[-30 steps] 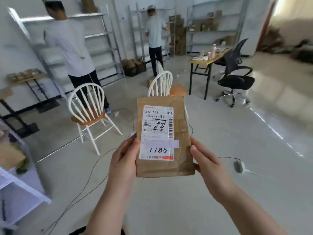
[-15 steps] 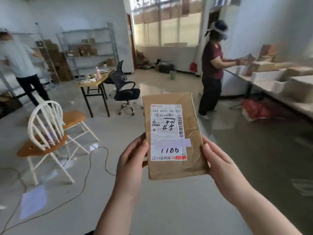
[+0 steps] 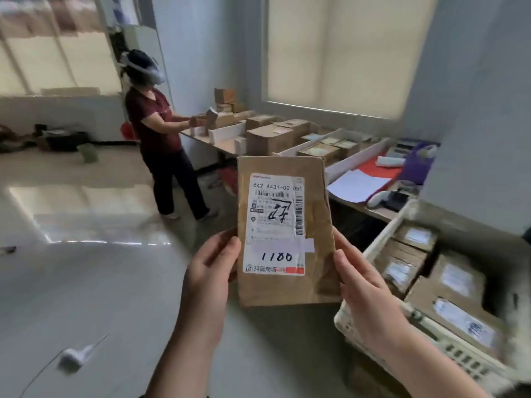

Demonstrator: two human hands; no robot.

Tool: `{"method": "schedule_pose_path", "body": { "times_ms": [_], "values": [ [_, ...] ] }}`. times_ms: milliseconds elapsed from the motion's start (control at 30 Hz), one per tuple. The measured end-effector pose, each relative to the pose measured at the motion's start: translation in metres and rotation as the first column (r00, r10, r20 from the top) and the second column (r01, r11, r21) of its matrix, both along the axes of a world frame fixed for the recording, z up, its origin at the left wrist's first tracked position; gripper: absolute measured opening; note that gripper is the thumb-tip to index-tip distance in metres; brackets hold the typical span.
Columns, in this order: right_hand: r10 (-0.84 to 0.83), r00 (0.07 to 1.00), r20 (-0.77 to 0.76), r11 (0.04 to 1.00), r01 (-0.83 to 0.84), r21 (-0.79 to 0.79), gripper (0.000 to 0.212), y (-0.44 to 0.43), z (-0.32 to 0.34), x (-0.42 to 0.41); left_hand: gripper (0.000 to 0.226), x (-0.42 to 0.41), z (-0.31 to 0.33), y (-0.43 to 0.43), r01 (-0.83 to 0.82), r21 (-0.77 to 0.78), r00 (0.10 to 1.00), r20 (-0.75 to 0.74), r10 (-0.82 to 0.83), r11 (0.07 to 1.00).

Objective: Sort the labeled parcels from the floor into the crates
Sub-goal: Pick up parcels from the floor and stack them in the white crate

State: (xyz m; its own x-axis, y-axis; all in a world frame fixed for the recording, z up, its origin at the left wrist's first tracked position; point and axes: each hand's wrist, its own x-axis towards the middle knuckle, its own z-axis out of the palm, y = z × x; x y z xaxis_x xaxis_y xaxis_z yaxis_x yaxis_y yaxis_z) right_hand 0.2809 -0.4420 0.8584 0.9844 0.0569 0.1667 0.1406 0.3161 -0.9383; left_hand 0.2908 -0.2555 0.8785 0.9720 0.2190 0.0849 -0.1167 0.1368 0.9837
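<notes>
I hold a flat brown parcel [image 3: 316, 225] upright in front of me, its white label marked "1186" facing the camera. My left hand [image 3: 211, 271] grips its left edge and my right hand [image 3: 365, 294] grips its right edge. A white plastic crate [image 3: 370, 340] stands at the lower right, just beside my right hand, with several brown labeled parcels [image 3: 457, 282] lying inside it.
A long table [image 3: 359, 208] runs along the window wall with white dividers, cardboard boxes [image 3: 270, 139], papers and a purple bag [image 3: 416, 165]. A person in a dark red shirt [image 3: 155, 124] stands at its far end holding a box. A white plug with cable [image 3: 74, 354] lies on the floor at left.
The view has swung right: the chairs and shelves have left the picture, and the sorting table and the crate have come in at right. Both hands keep the parcel upright as before.
</notes>
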Motion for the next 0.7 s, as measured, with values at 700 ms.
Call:
{"method": "schedule_pose_path", "body": {
  "times_ms": [700],
  "values": [
    [-0.624,0.630,-0.462,0.744,0.661,-0.103,0.033,-0.252,-0.088,0.092,0.015,0.212,-0.079,-0.308,0.659,0.084,0.714,-0.383,-0.586,0.748]
  ]
}}
